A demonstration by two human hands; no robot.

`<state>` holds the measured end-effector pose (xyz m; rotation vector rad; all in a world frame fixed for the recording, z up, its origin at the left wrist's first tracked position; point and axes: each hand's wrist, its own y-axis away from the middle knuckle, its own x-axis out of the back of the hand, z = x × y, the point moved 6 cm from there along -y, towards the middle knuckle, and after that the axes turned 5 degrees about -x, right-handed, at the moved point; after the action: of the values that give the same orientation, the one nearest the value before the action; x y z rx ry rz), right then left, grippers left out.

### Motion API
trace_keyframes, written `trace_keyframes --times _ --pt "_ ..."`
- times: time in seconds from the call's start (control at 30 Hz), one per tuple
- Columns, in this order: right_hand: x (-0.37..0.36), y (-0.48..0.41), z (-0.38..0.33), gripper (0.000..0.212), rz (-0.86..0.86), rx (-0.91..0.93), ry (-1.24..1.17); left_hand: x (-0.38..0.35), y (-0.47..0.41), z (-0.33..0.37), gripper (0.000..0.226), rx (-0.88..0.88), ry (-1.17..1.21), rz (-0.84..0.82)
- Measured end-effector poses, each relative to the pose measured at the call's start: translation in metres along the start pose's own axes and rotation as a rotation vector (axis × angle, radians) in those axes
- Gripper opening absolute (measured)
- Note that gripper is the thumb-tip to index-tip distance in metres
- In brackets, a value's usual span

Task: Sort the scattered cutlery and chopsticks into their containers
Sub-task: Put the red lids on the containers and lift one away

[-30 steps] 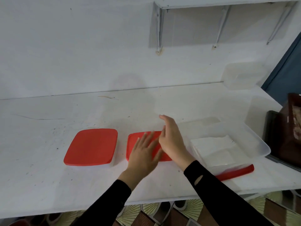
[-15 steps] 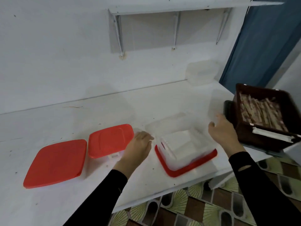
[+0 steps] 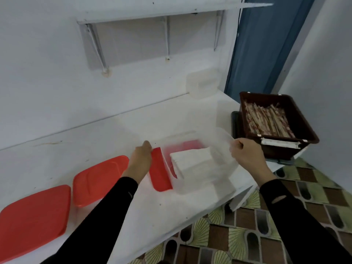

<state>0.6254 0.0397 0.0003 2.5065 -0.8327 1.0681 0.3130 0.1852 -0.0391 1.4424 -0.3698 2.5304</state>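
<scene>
A clear plastic container (image 3: 219, 168) holding a stack of white paper napkins (image 3: 192, 162) is held between my two hands above the white table (image 3: 114, 134). My left hand (image 3: 142, 159) grips its left side, where a red lid (image 3: 160, 172) stands tilted on edge under it. My right hand (image 3: 245, 155) curls round the container's right rim. A dark brown basket (image 3: 297, 119) full of paper-wrapped chopsticks (image 3: 266, 119) stands at the right end of the table, just beyond my right hand.
Two red-lidded containers (image 3: 99, 178) (image 3: 32, 214) sit on the table at the left. A frosted clear box (image 3: 203, 84) stands against the back wall. A wall shelf on brackets (image 3: 152, 14) hangs above. The table's front edge drops to a patterned tiled floor (image 3: 247, 235).
My hands moved from the middle red lid to the napkin container and took hold of it on both sides. It and its red lid now sit tilted. The view swung right.
</scene>
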Motion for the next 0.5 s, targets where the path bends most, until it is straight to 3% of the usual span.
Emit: trace_keyframes --times 0.1,0.23,0.37,0.5 --pt "-0.004 -0.001 0.0 0.015 0.008 -0.052 -0.042 0.052 -0.023 0.003 0.014 -0.052 0.084 0.248" --pt "-0.022 0.004 -0.011 0.027 0.014 -0.129 -0.027 0.089 -0.023 0.024 0.035 -0.349 0.086 0.469" --pt "-0.041 0.01 -0.024 0.029 0.055 -0.168 -0.081 0.078 0.006 0.039 0.032 -0.592 0.112 0.47" --pt "-0.053 0.006 -0.022 0.049 -0.015 -0.279 -0.348 0.049 0.043 0.045 0.034 -0.651 0.145 0.281"
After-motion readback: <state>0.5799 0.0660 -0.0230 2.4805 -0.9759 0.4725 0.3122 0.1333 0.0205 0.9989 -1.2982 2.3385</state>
